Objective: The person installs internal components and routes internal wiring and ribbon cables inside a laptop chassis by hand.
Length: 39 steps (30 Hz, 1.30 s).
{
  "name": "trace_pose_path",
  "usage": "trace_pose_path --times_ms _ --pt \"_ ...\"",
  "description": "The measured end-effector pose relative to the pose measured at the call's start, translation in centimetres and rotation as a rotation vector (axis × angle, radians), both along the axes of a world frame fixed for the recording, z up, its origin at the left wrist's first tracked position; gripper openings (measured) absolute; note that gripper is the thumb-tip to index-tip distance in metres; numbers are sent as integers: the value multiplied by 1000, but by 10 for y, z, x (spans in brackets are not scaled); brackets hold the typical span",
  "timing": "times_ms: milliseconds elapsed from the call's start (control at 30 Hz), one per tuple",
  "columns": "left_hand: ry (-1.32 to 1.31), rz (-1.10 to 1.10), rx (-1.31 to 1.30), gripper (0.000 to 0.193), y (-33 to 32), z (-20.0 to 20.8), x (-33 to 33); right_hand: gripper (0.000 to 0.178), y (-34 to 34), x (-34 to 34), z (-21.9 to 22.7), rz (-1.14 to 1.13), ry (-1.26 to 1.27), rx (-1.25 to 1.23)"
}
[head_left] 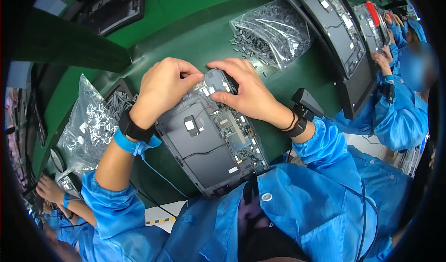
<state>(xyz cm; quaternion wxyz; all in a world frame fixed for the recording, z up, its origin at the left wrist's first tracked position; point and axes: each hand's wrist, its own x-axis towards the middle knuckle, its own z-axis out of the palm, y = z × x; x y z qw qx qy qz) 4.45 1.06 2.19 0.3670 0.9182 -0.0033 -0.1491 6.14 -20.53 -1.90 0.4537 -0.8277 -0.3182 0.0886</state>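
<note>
An opened flat electronic device (209,173), shaped like a tablet, lies tilted before me with its dark inner panel and green circuit board (234,132) exposed. My left hand (163,89) is at its far edge, thumb and index finger pinched together; whatever they hold is too small or hidden to make out. Across the far right corner, my right hand (245,89) grips the device, its thumb on the inner side and index finger along the far edge. A black cable runs over the panel near a small black part with a white label (191,126).
Beyond my hands, a clear bag (274,32) spills small dark pieces onto the green table. Another clear bag (86,127) and a tray of dark pieces (120,101) are at left. Similar opened devices (337,34) stand at right, where co-workers in blue (395,108) sit. A blue wrist cord (160,173) hangs from my left wrist.
</note>
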Motion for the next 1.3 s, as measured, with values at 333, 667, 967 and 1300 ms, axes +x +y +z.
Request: trace_pose_path --times_ms 333,667,967,1300 --pt "136 -90 -63 18 0 11 20 59 -4 1 -4 -14 -12 52" --pt "-11 7 113 12 -17 19 3 62 -3 -3 2 -41 117 89" --pt "-156 496 -293 56 -14 34 -142 77 -22 -21 8 -48 336 353" --pt "220 562 -983 58 -59 -12 -228 73 -63 -120 1 -48 806 652"
